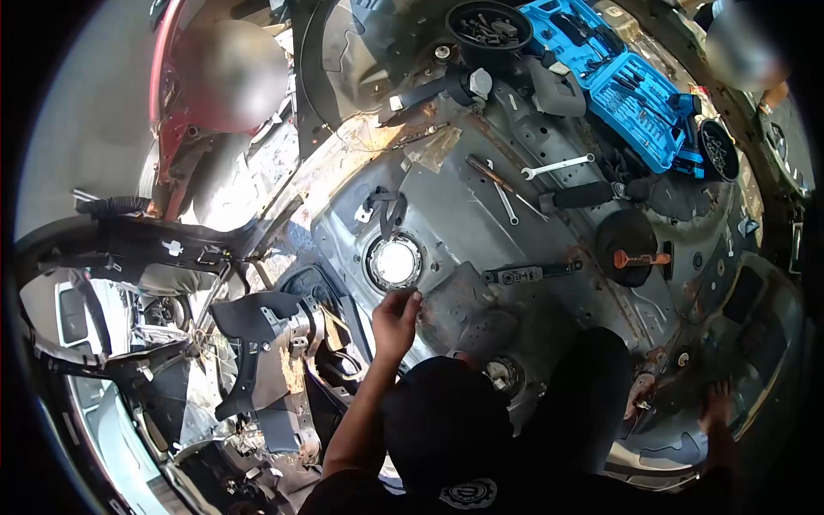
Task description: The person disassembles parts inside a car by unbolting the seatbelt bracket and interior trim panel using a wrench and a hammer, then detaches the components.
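Note:
My left hand (396, 326) is closed, thumb uppermost, at the lower edge of a bright round opening (397, 262) in the grey metal car floor (455, 202). Whether anything is pinched in its fingers cannot be seen. Far to the right, my right hand (717, 406) rests with fingers spread on a dark inner side panel (755, 343). A black strap (390, 209) lies just above the opening. My dark-clothed knees cover the floor's lower middle, beside a second round fitting (500, 374).
Wrenches (558, 166) and a screwdriver (493, 176) lie on the floor. An orange-handled tool (641, 258) sits on a dark round pad. Behind are a blue tool case (639, 107), a black bowl of bolts (489, 30) and another black bowl (718, 150). Torn trim (266, 343) stands left.

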A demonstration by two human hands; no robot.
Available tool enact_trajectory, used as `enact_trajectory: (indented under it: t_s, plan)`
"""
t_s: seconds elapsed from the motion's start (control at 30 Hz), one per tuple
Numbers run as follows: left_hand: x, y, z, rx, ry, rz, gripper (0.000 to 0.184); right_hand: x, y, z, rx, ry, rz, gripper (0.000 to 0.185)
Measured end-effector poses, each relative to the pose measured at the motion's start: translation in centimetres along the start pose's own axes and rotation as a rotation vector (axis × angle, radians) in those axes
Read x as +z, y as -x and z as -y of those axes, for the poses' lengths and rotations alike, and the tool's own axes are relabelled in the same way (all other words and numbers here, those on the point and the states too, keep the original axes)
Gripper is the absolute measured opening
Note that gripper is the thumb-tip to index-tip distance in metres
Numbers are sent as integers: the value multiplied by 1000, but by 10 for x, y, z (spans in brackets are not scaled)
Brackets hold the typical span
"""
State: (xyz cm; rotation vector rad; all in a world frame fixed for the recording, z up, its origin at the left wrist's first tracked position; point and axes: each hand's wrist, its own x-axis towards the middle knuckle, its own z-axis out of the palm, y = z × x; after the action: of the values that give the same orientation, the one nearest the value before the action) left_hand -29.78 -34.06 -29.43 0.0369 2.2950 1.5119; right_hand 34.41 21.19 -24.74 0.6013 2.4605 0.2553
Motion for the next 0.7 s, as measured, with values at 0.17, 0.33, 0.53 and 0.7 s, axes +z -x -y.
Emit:
enact_trajectory:
  t_s: [0.17, 0.33, 0.53, 0.7]
  plan:
    - [-44, 72, -260, 591, 339, 187, 35, -35, 3, 8, -26, -61, -6, 53]
    - [-16, 194, -381, 986, 438, 807, 43, -43, 4, 8, -101, -208, -18, 42]
    - [31, 223, -399, 934, 365, 775, 51, -42, 4, 6, -150, -231, -30, 41]
    - [94, 209, -402, 925, -30, 624, 60, -51, 4, 4, -131, -281, -49, 43]
